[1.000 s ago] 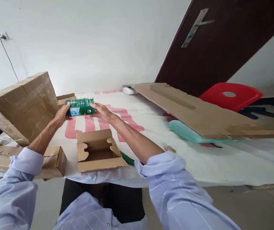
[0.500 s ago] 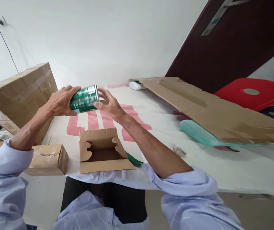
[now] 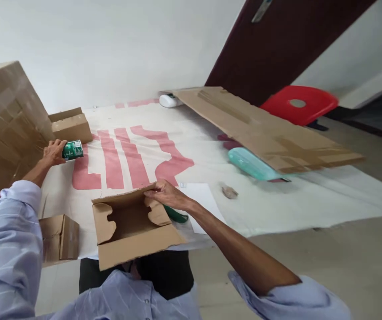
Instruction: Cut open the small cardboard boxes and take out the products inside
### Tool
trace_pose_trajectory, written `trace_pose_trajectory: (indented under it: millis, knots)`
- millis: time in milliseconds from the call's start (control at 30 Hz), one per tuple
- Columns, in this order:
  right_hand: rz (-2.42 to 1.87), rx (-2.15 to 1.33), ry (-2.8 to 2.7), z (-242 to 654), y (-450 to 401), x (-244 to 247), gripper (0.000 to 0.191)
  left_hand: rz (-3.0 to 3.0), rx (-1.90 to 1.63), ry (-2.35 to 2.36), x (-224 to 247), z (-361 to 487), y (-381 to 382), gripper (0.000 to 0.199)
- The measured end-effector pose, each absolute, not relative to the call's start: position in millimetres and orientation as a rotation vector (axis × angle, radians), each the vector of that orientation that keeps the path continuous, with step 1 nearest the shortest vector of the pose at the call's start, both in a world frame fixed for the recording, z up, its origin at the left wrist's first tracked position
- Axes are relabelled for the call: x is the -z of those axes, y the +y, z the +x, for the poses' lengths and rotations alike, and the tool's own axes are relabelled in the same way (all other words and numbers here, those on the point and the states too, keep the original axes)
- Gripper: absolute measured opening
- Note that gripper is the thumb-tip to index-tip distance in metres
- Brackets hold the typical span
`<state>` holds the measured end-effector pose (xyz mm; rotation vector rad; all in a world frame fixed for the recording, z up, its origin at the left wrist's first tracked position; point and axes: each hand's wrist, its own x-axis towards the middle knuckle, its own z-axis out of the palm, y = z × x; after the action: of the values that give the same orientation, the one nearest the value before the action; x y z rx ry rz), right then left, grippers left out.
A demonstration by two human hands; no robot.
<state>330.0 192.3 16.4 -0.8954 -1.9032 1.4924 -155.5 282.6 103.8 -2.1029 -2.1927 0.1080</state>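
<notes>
My left hand (image 3: 54, 152) is closed around one end of a green can (image 3: 73, 150), which lies on its side near a small cardboard box at the left. At the table's front edge, my right hand (image 3: 166, 194) pinches the upper right flap corner of an open cardboard box (image 3: 140, 242). That box is tilted towards me, its flaps are spread, and I see nothing inside it. Partly behind it, a green object (image 3: 176, 215) of unclear kind lies beside a white sheet of paper (image 3: 202, 202).
A big taped carton (image 3: 7, 133) stands at the left, with a small box (image 3: 72, 126) against it. Another closed box (image 3: 60, 238) sits at the front left. A cardboard sheet (image 3: 260, 129) rests over a teal object (image 3: 251, 163) at the right. Behind is a red stool (image 3: 300, 106).
My left hand has carried the can left and down towards the small box. My right hand has let go of the can and taken hold of the open box, which has tilted.
</notes>
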Motion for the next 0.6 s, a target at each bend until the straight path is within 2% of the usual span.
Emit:
trace_pose_trajectory:
  millis: [133,200,267,433,500,600]
  knots:
    - [-0.672,-0.746,-2.001,338.8,160.7,-21.2,0.027,-2.040,-0.117,-2.196,-86.9,-166.3,311.9,0.093]
    - [-0.566,-0.403,-2.040,342.9,137.2,-19.3,0.032,-2.012,-0.100,-2.199,-79.9,-169.3,319.7,0.094]
    - [-0.521,-0.201,-2.079,343.4,115.7,-13.1,0.040,-1.987,-0.067,-2.218,-74.5,-170.2,323.9,0.094]
    - [-0.523,-0.180,-2.114,334.7,96.1,0.3,0.043,-1.990,0.027,-2.257,-65.4,-168.4,327.8,0.088]
    - [-0.580,-0.281,-2.054,333.3,103.0,-1.6,0.042,-1.941,0.068,-2.299,-62.7,-168.5,329.9,0.086]
    - [-0.740,-0.557,-1.907,338.3,127.1,-6.5,0.034,-1.842,0.114,-2.406,-62.5,-170.7,333.2,0.094]
